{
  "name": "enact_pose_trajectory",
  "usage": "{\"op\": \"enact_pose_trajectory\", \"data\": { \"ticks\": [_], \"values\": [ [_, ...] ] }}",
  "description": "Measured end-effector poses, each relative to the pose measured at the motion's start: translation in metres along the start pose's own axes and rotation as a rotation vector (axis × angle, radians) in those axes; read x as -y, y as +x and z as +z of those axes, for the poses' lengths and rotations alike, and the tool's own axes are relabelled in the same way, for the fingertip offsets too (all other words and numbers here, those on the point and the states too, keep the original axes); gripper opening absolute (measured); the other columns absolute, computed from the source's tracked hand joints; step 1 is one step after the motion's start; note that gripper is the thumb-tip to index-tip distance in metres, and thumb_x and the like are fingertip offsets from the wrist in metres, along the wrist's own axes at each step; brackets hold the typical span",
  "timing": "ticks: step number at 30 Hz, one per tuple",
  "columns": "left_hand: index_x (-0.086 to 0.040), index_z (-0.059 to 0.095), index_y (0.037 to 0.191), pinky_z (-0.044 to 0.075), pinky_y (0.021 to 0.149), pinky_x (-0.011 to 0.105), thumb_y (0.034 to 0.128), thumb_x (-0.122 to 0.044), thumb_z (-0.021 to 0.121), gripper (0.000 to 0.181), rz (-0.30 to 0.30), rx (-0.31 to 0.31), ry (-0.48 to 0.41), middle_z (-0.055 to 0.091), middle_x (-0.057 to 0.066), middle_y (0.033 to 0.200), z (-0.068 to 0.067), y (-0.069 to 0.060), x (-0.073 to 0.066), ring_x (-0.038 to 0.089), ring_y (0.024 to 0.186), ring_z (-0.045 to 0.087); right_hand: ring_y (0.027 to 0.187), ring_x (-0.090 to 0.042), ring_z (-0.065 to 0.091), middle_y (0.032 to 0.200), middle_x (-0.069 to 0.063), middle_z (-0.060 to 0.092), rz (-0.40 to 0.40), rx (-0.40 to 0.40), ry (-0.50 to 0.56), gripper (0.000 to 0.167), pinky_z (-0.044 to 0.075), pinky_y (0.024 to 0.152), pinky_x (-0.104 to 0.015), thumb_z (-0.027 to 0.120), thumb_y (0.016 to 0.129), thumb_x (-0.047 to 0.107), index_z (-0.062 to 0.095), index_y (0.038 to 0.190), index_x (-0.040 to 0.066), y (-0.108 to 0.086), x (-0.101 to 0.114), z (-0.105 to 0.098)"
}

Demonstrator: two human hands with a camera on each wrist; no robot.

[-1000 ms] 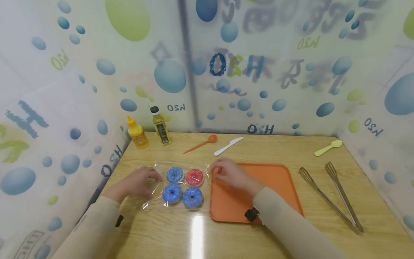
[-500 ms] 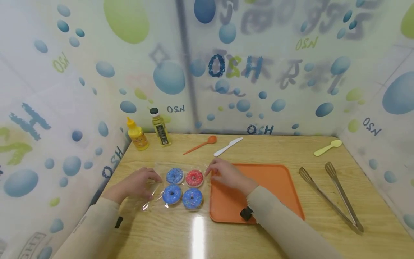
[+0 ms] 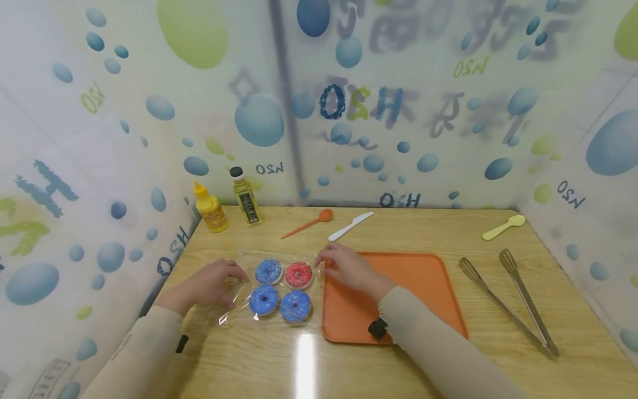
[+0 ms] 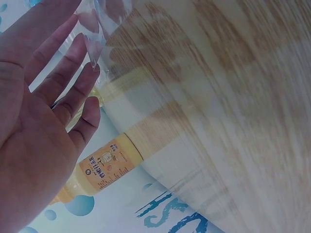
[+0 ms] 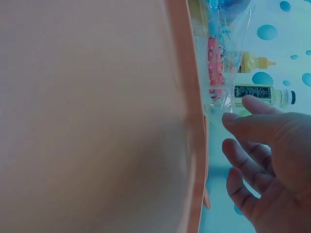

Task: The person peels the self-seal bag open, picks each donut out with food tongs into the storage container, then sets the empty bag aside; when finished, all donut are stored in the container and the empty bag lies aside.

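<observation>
A clear plastic bag [image 3: 234, 316] lies flat on the table, holding several toy donuts: a red one [image 3: 299, 275] and blue ones [image 3: 295, 306]. My left hand [image 3: 211, 284] rests at the bag's left end with relaxed fingers apart; in the left wrist view the fingertips of this hand [image 4: 53, 97] touch the film. My right hand [image 3: 351, 269] is at the bag's upper right corner, over the left edge of an orange tray [image 3: 394, 341]. In the right wrist view, the thumb and fingers of this hand [image 5: 272, 160] are loosely bent beside the bag's edge, with a gap between them.
A yellow bottle [image 3: 212, 213] and an oil bottle [image 3: 248, 204] stand at the back left. Behind the tray lie an orange spoon [image 3: 306, 224] and a white knife [image 3: 351, 226]. On the right are metal tongs [image 3: 528, 307] and a yellow-green spoon [image 3: 503, 228].
My right hand has moved slightly left, from over the tray's corner to the bag's right edge. My left hand has stayed nearly still, and the bag lies where it was.
</observation>
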State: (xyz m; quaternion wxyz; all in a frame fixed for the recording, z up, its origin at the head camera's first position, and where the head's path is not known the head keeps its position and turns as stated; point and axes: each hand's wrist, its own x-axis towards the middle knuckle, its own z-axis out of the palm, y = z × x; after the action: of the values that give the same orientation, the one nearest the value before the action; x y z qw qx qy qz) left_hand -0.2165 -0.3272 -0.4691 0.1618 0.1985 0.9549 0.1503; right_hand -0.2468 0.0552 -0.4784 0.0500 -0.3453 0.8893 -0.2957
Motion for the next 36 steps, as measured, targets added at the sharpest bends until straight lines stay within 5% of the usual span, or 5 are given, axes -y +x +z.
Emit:
{"op": "enact_pose_trajectory", "data": {
  "ticks": [10, 29, 36],
  "values": [
    [-0.031, 0.073, 0.115, 0.047, 0.103, 0.058, 0.0702, -0.021, 0.096, 0.052, -0.001, 0.000, -0.007, 0.065, 0.000, 0.127, 0.001, -0.001, 0.000, 0.028, 0.119, 0.056, 0.099, -0.017, 0.060, 0.111, 0.001, 0.060, 0.021, 0.011, -0.035, 0.004, 0.053, 0.088, -0.033, 0.074, 0.097, 0.019, 0.077, 0.099, 0.020, 0.001, 0.000, 0.006],
    [-0.031, 0.073, 0.115, 0.049, 0.100, 0.055, 0.0679, -0.023, 0.097, 0.053, -0.012, -0.012, 0.014, 0.066, 0.000, 0.129, 0.001, -0.001, -0.002, 0.025, 0.114, 0.055, 0.093, -0.012, 0.059, 0.105, 0.005, 0.061, 0.105, -0.067, -0.061, 0.005, 0.052, 0.087, -0.033, 0.075, 0.096, 0.025, 0.072, 0.092, 0.027, -0.014, -0.013, 0.000],
    [-0.029, 0.073, 0.116, 0.048, 0.102, 0.057, 0.0683, -0.021, 0.096, 0.053, -0.010, -0.022, 0.007, 0.067, 0.001, 0.128, 0.001, -0.004, -0.004, 0.028, 0.118, 0.057, 0.087, -0.013, 0.056, 0.103, 0.001, 0.062, 0.091, -0.060, -0.111, 0.007, 0.050, 0.079, -0.033, 0.073, 0.097, 0.029, 0.074, 0.098, 0.021, -0.022, -0.015, -0.001]
  ]
}}
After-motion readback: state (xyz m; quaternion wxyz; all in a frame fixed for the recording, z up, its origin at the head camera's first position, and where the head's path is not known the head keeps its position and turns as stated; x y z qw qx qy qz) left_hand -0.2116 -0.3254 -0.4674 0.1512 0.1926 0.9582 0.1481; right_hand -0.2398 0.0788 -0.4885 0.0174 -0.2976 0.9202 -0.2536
